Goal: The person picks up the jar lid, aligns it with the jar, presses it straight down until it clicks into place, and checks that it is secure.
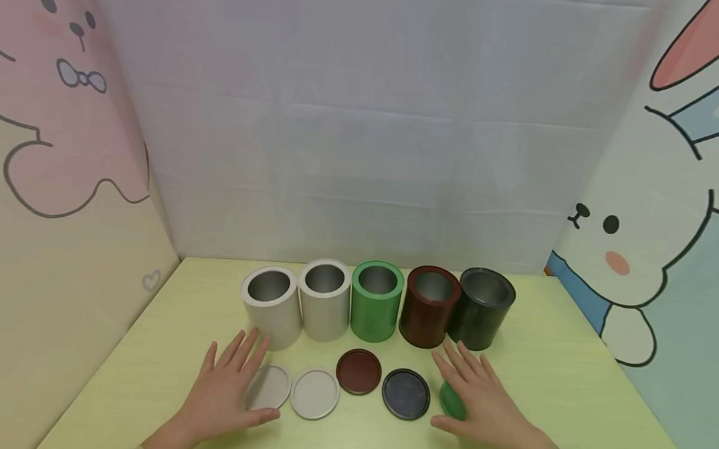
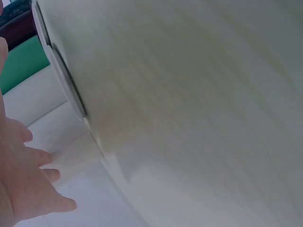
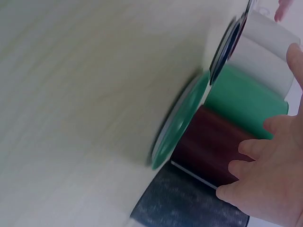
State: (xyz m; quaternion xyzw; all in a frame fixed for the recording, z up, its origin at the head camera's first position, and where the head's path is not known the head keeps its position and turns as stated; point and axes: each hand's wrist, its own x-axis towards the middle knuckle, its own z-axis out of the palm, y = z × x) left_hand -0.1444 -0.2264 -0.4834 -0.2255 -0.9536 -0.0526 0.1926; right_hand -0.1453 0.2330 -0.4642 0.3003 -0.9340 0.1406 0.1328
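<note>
My left hand (image 1: 221, 394) hovers with spread fingers over the table's left side, partly covering a white lid (image 1: 273, 385). On the other side, my right hand (image 1: 485, 407) has its fingers stretched out above a green lid (image 1: 451, 401), hiding part of it. Neither hand holds anything. Between them lie another white lid (image 1: 315, 394), a dark red lid (image 1: 359, 372) and a black lid (image 1: 406, 395). Behind the lids stand open cans in a row: a white can (image 1: 275, 321), a second white can (image 1: 325, 317), a green can (image 1: 375, 317), a dark red can (image 1: 425, 320) and a black can (image 1: 482, 322).
The pale yellow table (image 1: 168, 330) ends at a white cloth backdrop (image 1: 363, 151). Side panels with cartoon animals flank it, a pink figure (image 1: 80, 138) at left and a white rabbit (image 1: 641, 263) at right. The cans stand close together near the back edge.
</note>
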